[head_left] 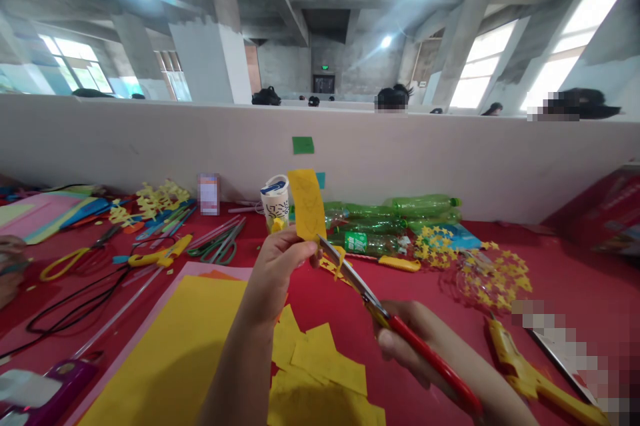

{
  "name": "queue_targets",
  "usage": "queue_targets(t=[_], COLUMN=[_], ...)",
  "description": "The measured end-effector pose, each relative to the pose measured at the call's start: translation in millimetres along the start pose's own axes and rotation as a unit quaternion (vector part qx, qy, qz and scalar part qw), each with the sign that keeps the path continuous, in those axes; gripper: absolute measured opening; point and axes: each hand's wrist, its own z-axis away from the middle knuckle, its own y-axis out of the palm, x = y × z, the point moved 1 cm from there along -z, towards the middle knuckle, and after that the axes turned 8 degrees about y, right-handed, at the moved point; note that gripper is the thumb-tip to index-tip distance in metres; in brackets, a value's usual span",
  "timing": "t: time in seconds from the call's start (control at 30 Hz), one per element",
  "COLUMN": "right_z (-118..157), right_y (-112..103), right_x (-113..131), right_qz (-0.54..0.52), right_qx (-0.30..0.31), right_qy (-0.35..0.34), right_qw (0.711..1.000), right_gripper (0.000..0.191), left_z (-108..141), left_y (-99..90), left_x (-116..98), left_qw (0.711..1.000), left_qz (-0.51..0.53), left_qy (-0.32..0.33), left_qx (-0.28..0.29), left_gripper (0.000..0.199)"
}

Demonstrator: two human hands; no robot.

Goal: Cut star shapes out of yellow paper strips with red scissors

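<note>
Pinching a yellow paper strip (307,203) between thumb and fingers, the left hand (286,256) holds it upright above the red counter (575,266), faint lines showing on its face. The right hand (411,339) is wrapped around the red handles of the scissors (374,304), whose blade tips reach the strip's lower end, close to the left thumb. Yellow paper pieces (325,359) lie overlapping beneath the hands, beside a larger yellow sheet (185,333); green plastic bottles (425,205) lie farther back.
</note>
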Motion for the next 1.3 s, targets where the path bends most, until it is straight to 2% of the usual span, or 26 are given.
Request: queue_targets(t=[0.17,0.4,0.57,0.77,0.87,1.1,1.2,1.3], right_z=[-2.3,1.8,3.2,1.7,1.0,-5.7,-8.8,-10.8], right_y=[-1.8,-8.5,-11.8,-12.7,-13.5,-10.3,-4.8,1.1], right_x=[-3.3,0.2,-6.4,-9.9,-11.4,-21.6,-17.6,-9.9], right_qz=[0.031,0.041,0.046,0.037,0.029,0.005,-0.016,-0.041], right_qx=[-0.007,0.024,0.035,0.026,0.029,0.009,-0.015,-0.035], right_qy=[0.008,-0.007,-0.01,0.078,0.094,0.07,0.054,0.032], right_qw=[0.999,0.999,0.998,0.996,0.995,0.997,0.998,0.998], right_gripper=[0.049,0.056,0.055,0.046,0.043,0.046,0.049,0.052], left_z=[-0.6,-0.8,-0.7,-2.4,-3.1,-3.0,-3.0,-2.7], left_y=[-4.5,-10.5,-13.7,-15.3,-15.7,-17.2,-15.2,-10.4], left_x=[-1.7,-5.0,-1.8,1.2,1.2,2.3,0.5,-2.1], left_qw=[1.0,0.997,0.994,0.993,0.992,0.991,0.994,0.995], left_qz=[-0.004,-0.001,0.015,-0.003,-0.002,-0.036,-0.038,-0.038], left_qy=[-0.021,-0.065,-0.078,-0.086,-0.098,-0.102,-0.082,-0.058], left_qx=[0.014,0.039,0.07,0.074,0.08,0.081,0.064,0.07], left_gripper=[0.016,0.013,0.013,0.011,0.011,0.011,0.016,0.023])
